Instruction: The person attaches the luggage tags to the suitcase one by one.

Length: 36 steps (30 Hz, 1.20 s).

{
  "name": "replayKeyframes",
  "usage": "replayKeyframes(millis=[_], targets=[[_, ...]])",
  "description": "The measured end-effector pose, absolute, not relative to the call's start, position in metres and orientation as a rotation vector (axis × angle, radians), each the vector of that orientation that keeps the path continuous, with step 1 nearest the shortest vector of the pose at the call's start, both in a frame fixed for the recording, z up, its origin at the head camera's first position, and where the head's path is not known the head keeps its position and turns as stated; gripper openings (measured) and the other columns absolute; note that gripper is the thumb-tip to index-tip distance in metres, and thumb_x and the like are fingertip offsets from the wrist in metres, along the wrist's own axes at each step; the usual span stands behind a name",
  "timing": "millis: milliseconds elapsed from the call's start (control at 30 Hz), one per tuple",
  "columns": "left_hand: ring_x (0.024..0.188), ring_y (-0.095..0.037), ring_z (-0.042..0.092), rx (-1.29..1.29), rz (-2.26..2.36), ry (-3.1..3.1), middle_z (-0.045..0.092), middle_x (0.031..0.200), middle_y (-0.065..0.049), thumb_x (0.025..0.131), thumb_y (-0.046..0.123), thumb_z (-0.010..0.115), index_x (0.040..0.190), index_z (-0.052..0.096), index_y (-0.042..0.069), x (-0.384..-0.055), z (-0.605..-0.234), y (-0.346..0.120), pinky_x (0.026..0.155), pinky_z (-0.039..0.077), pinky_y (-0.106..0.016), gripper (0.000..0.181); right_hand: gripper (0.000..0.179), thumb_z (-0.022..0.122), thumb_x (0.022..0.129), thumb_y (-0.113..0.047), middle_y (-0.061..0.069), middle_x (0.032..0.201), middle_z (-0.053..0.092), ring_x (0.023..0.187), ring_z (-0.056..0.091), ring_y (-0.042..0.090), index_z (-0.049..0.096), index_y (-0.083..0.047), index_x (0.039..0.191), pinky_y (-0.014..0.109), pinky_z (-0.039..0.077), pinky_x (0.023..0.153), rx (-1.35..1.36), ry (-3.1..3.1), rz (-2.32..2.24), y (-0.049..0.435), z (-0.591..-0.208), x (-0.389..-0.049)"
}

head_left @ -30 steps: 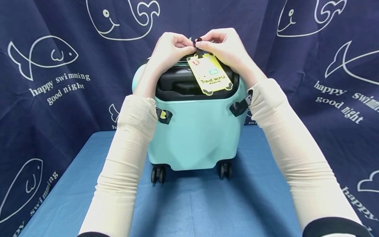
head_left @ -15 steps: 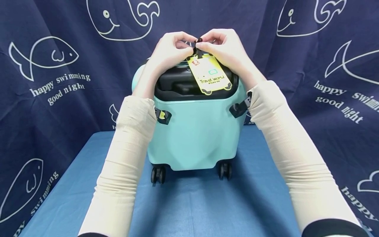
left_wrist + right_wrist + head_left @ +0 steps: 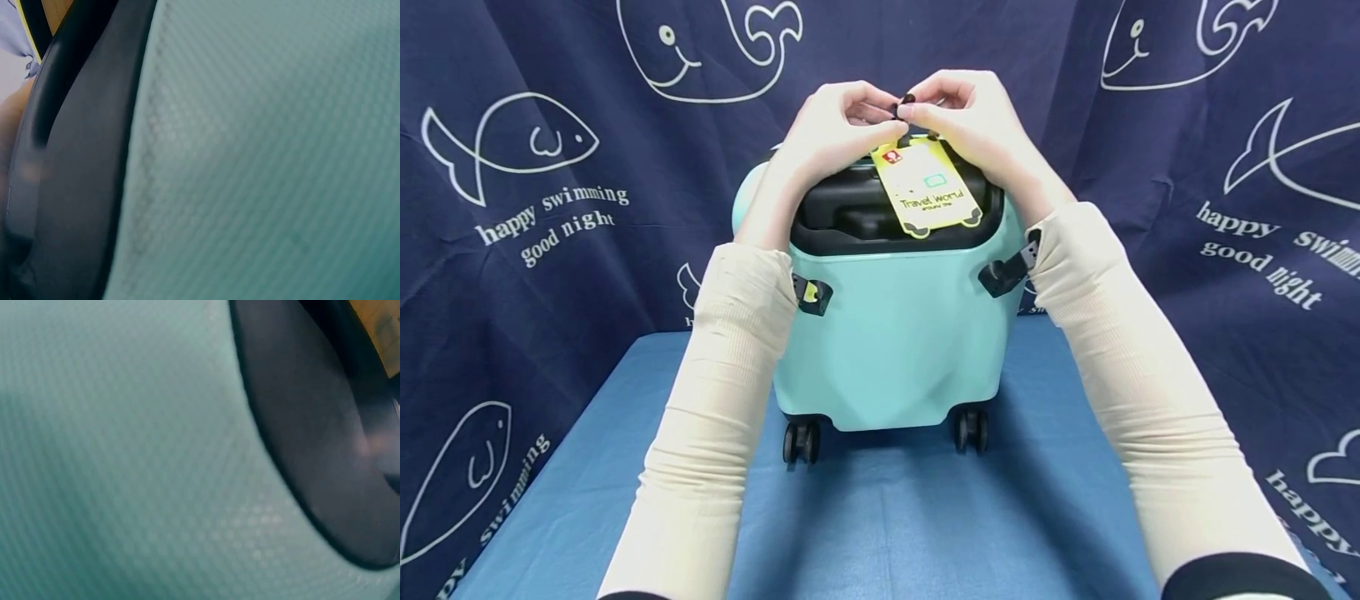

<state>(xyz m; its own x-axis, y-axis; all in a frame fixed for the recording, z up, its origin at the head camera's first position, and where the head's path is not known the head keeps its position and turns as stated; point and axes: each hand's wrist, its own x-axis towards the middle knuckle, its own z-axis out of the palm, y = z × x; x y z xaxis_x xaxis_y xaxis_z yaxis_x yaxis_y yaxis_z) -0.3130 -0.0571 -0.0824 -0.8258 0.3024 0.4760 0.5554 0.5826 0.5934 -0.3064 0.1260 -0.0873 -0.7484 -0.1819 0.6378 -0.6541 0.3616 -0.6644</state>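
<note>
A light teal suitcase [image 3: 891,342] stands upright on its black wheels, a black recess in its top. Over that recess hangs a yellow luggage tag [image 3: 928,183] printed "Travel World". Its black strap [image 3: 907,100] shows between the fingertips of both hands. My right hand [image 3: 977,117] pinches the strap between thumb and index finger. From the other side, my left hand [image 3: 838,125] holds it near the thumb tip, which covers part of it. In both wrist views the ribbed teal shell [image 3: 262,150] and black recess edge [image 3: 300,425] fill most of the picture.
The suitcase stands on a blue cloth-covered table [image 3: 880,517]. A navy curtain [image 3: 647,275] with white fish drawings hangs behind and at both sides. Black wrist straps [image 3: 1003,271] at the cream sleeves [image 3: 1112,333] overlap the shell in the head view.
The tag has shifted slightly left and up. The left thumb has moved right, over the strap, and less of the strap shows. The suitcase stays in place.
</note>
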Motion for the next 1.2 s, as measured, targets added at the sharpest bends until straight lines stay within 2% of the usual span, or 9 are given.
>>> replayKeyframes(millis=[400,767,1033,1200], targets=[[0.096,-0.004,0.06,-0.749,-1.082,-2.506,0.068,0.112,-0.002,0.086,0.033,0.064,0.122,0.061,0.016,-0.3134,-0.0816,-0.0561,0.086,0.039,-0.015,0.04,0.005,0.072,0.082,-0.015,-0.006,0.079,0.064,0.071,0.055,0.01,0.071,-0.012,0.086,0.019,0.044,0.073,0.709,-2.104,1.459,0.1253,-0.0871,-0.3063],[0.101,-0.006,0.06,-0.727,-1.093,-2.538,0.066,0.117,-0.002,0.086,0.034,0.063,0.125,0.061,0.016,-0.3134,-0.0814,-0.055,0.091,0.042,-0.015,0.042,0.004,0.071,0.082,-0.013,-0.004,0.08,0.064,0.071,0.055,0.015,0.071,-0.011,0.086,0.021,0.044,0.07,0.735,-2.073,1.518,0.1268,-0.0879,-0.3085],[0.091,-0.006,0.057,-0.789,-1.027,-2.494,0.068,0.11,-0.002,0.087,0.039,0.062,0.126,0.058,0.022,-0.3138,-0.0831,-0.0568,0.082,0.036,-0.017,0.043,0.005,0.07,0.083,-0.015,-0.004,0.079,0.063,0.069,0.054,0.013,0.07,-0.012,0.088,0.021,0.042,0.069,0.741,-2.103,1.491,0.1269,-0.0879,-0.3075],[0.091,-0.006,0.057,-0.799,-1.046,-2.487,0.068,0.112,-0.002,0.088,0.035,0.062,0.127,0.058,0.019,-0.3145,-0.0832,-0.0567,0.081,0.037,-0.016,0.042,0.008,0.072,0.082,-0.017,-0.007,0.075,0.061,0.066,0.052,0.012,0.069,-0.013,0.089,0.021,0.04,0.065,0.715,-2.16,1.422,0.1264,-0.0874,-0.307]])
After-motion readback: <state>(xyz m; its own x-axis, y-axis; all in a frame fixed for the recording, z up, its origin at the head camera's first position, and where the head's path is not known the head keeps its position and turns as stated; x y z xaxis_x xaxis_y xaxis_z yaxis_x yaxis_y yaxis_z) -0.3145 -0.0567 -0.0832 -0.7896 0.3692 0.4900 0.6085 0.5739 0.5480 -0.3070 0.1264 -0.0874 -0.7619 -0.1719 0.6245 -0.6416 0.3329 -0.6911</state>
